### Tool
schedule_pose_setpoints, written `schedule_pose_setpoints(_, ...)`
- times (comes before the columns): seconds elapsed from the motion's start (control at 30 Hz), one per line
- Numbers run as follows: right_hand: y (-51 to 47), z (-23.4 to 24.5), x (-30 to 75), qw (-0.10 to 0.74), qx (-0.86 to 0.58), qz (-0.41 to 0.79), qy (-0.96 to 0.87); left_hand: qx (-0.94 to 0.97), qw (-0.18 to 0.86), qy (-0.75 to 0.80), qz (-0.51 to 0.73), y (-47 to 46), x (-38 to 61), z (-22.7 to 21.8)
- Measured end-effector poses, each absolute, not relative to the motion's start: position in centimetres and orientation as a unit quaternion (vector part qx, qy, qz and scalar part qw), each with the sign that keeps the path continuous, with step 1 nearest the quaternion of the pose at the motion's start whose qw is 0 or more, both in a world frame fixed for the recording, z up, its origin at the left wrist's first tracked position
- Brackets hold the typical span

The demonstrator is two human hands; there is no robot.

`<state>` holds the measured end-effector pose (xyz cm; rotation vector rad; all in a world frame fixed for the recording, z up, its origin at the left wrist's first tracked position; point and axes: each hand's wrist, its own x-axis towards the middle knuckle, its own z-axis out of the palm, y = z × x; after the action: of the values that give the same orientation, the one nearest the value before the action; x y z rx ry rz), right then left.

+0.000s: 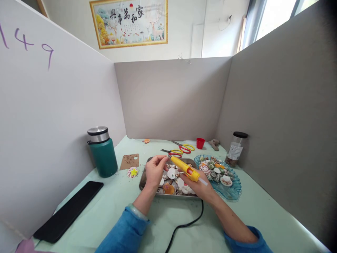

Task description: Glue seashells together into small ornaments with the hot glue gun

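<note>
1. My right hand (pixel 200 187) is clamped round the yellow plastic hot-glue gun (pixel 185 169). The nozzle points up-left and a clear glue stick pokes out the back. Its black cord (pixel 184 225) trails toward me over the mint-green table cover (pixel 118 200).
2. My left hand (pixel 154 171) has thumb and fingertips pinched together right at the nozzle. Whatever sits between them is too small to make out.
3. Both hands hover over the rectangular steel tray (pixel 143 179), with the gun above its middle.
4. My read of the step is a glue dab at the pinch point. To do it well:
   - use a small bead
   - put the nozzle tip on the piece, clear of skin
   - stay above the tray so drips land in metal
   - leave the cord slack so it doesn't tug the aim
5. The loose shells (pixel 171 182) in the tray are flat white discs plus orange and speckled bits. They look hard, glossy and irregular, so likely slippery to pinch.
6. A wavy-rimmed blue glass plate (pixel 234 192) just right of the tray holds more patterned shells. I cannot tell whether plate and tray touch.
7. Behind the tray are red- and yellow-handled scissors (pixel 181 149) and a small red cup (pixel 200 143).
8. At right is a clear jar with black lid (pixel 236 149). At left is a dark green flask with steel cap (pixel 102 154).
</note>
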<state>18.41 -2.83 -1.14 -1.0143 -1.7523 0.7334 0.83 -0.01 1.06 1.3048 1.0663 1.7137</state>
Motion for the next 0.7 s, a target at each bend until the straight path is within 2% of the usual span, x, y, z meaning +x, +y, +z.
schedule_pose_setpoints(0.27,-3.37,-0.74,18.23,0.462,-0.406,0.192,-0.765,0.466,0.455,0.369,0.663,0.35,0.75,1.15)
schedule_pose_setpoints(0.7,-3.56,-0.54,18.29,0.462,-0.371,0.183,-0.784,0.442,0.503,0.330,0.665,0.73,0.40,1.12)
